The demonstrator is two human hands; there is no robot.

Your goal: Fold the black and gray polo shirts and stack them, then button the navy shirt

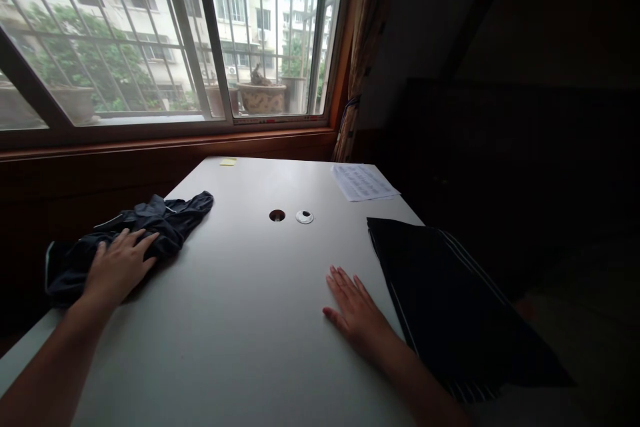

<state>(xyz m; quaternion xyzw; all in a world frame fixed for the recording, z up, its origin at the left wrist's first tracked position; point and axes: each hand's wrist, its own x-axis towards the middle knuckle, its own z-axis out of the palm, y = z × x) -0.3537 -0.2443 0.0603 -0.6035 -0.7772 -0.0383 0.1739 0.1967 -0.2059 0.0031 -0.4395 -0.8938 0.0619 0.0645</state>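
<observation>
My left hand [120, 260] lies spread over a crumpled dark garment [167, 221] with thin white piping, at the left edge of the white table [240, 320]. Its fingers are apart and rest on the cloth without gripping it. Flat on the bare tabletop is my right hand [355, 310], palm down, thumb out and holding nothing. Just to its right lies a black folded garment [450, 300] with white stripes along its side, spread flat and hanging past the table's right edge.
Printed sheets of paper [364, 182] lie at the far right corner, a yellow sticky note [229, 162] at the far left. Mid-table is a round cable hole [277, 215] with its white cap [305, 216] beside it. A barred window [165, 47] stands behind.
</observation>
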